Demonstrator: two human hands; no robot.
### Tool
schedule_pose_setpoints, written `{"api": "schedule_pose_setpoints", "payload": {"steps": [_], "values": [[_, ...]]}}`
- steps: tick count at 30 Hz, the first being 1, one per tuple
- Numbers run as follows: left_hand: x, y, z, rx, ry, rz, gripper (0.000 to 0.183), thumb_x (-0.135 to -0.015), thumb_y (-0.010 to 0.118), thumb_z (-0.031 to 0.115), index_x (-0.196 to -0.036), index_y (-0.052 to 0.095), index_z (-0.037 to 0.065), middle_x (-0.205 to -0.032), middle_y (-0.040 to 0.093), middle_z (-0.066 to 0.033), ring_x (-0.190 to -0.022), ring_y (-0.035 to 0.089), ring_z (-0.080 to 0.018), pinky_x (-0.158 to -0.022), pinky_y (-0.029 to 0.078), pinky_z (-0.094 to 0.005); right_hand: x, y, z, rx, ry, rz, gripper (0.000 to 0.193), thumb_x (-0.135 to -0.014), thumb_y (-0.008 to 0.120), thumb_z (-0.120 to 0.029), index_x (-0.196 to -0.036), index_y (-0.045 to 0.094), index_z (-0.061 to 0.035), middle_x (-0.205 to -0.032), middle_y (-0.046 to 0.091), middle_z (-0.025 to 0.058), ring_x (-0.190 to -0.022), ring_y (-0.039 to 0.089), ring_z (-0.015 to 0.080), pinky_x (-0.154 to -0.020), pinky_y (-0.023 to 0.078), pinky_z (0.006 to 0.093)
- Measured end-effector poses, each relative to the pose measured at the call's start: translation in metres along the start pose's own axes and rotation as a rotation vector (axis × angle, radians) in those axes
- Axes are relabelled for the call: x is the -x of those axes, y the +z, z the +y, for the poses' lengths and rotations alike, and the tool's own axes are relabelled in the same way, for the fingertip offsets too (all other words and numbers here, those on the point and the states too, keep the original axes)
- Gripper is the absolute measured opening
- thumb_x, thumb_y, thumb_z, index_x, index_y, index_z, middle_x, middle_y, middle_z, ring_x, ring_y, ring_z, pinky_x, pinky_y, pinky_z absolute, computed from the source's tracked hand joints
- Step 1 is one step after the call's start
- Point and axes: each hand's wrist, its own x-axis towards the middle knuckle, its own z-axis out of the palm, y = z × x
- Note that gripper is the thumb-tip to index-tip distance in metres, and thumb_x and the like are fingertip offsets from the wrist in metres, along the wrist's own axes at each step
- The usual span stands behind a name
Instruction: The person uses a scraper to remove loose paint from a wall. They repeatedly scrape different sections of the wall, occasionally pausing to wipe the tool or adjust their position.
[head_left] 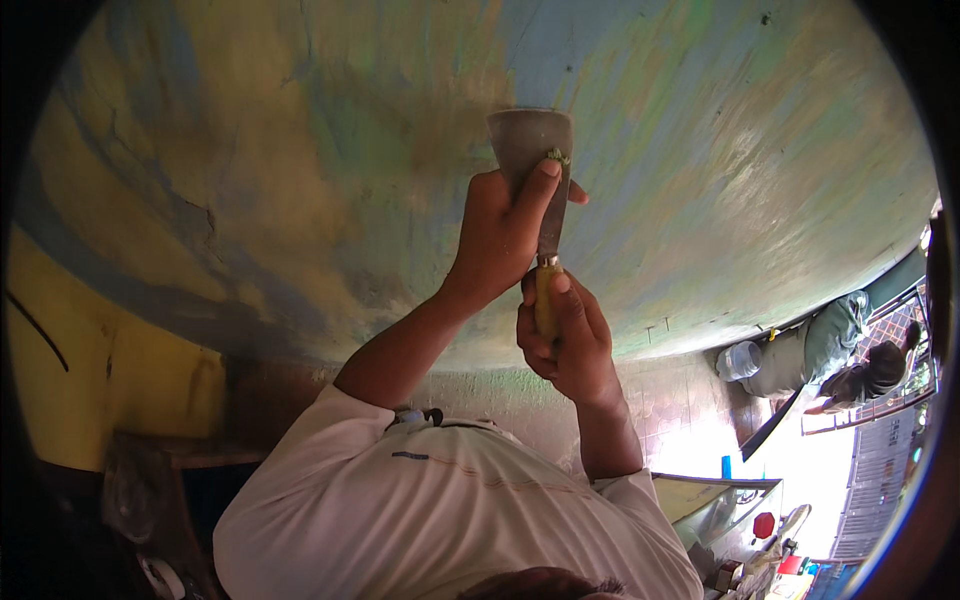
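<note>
A scraper with a broad metal blade (530, 132) points up toward the patchy painted wall (390, 120). Wrapped round its yellowish handle (546, 305) is my right hand (578, 345), the thumb lying along the handle. My left hand (505, 220) grips the blade from the left, thumb on its front face and a fingertip showing past its right edge. By that thumb sits a small clump of greenish scrapings (558, 157). The wall carries worn blue, green and ochre paint. Whether the blade's tip touches the wall I cannot tell.
Cracks (208, 222) run down the wall at left. To the right stand a whitish bucket (738, 361), a large drum-like container (780, 362) and a metal grille (915, 385). A cluttered surface with a red object (764, 525) lies at lower right. Wooden furniture (150, 455) is at lower left.
</note>
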Motion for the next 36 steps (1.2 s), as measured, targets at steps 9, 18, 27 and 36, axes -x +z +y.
{"api": "schedule_pose_setpoints", "payload": {"steps": [9, 18, 27, 36], "values": [[0.0, -0.005, -0.007, -0.004, 0.096, -0.083, 0.037, -0.1, 0.053, 0.033, -0.085, 0.069, 0.002, -0.063, 0.063, -0.001, -0.052, 0.05, -0.0057, -0.049, 0.038, -0.0262, 0.003, -0.003, -0.004, -0.033, 0.166, -0.05, 0.044, -0.105, 0.034, -0.05, -0.1, 0.049, -0.0091, -0.056, 0.043, -0.0018, -0.042, 0.032, 0.0035, -0.038, 0.023, 0.0211], [-0.003, 0.005, 0.006, 0.026, -0.022, -0.052, 0.036, -0.098, 0.058, 0.038, -0.098, 0.066, 0.004, -0.075, 0.068, -0.0023, -0.06, 0.055, -0.0045, -0.054, 0.041, -0.0221, 0.002, -0.002, -0.007, -0.005, 0.17, -0.072, 0.044, -0.105, 0.033, -0.051, -0.1, 0.047, -0.01, -0.056, 0.042, -0.0006, -0.041, 0.032, 0.0047, -0.038, 0.024, 0.0216], [-0.003, 0.006, 0.003, 0.005, 0.136, -0.017, 0.04, -0.101, 0.052, 0.032, -0.083, 0.071, 0.002, -0.054, 0.055, 0.0012, -0.049, 0.047, -0.0061, -0.047, 0.035, -0.0276, 0.001, -0.003, -0.008, -0.01, 0.167, -0.054, 0.043, -0.105, 0.034, -0.05, -0.102, 0.047, -0.0085, -0.054, 0.04, 0.0, -0.037, 0.026, 0.0059, -0.033, 0.022, 0.0213], [0.003, -0.006, -0.005, 0.008, -0.022, -0.117, 0.039, -0.098, 0.058, 0.04, -0.106, 0.064, 0.002, -0.075, 0.067, -0.002, -0.065, 0.059, -0.0065, -0.056, 0.043, -0.0244, 0.003, -0.005, 0.002, 0.056, 0.059, -0.024, 0.043, -0.105, 0.034, -0.049, -0.098, 0.046, -0.0086, -0.057, 0.042, -0.0012, -0.044, 0.032, 0.0049, -0.04, 0.026, 0.0219]]}}
